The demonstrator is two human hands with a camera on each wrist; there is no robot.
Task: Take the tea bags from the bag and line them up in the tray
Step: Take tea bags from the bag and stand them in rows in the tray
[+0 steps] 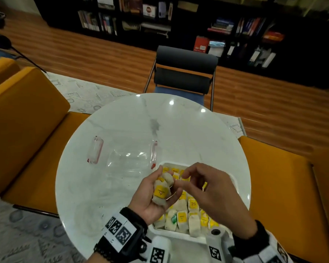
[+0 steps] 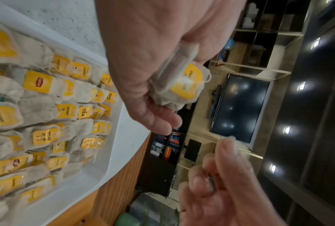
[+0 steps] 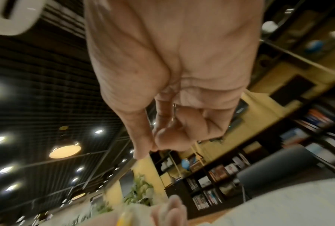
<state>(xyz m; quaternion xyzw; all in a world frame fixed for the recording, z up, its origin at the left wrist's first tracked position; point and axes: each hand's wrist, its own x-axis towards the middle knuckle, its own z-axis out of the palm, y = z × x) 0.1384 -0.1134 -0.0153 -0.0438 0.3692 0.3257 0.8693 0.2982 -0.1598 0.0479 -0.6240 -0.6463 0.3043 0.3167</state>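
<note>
Round white marble table [image 1: 122, 120], wood floor [image 1: 84, 52] and dark bookshelves [image 1: 235, 29] beyond.
Left hand [image 1: 152, 194] cups several tea bags [image 1: 160, 192] over the white tray [image 1: 179, 235] near the table's front edge; right hand [image 1: 207, 186] hovers beside, fingers [image 1: 186, 173] loosely curled, holding nothing. The clear bag [image 1: 127, 158] lies left; the far half is bare.

— What stands past the round white counter [image 1: 179, 126]?
— A dark chair [image 1: 184, 71], then black bookshelves [image 1: 235, 31] over the wood floor [image 1: 84, 52].
— And beside it?
— Orange seats [image 1: 23, 114] on both sides.
</note>
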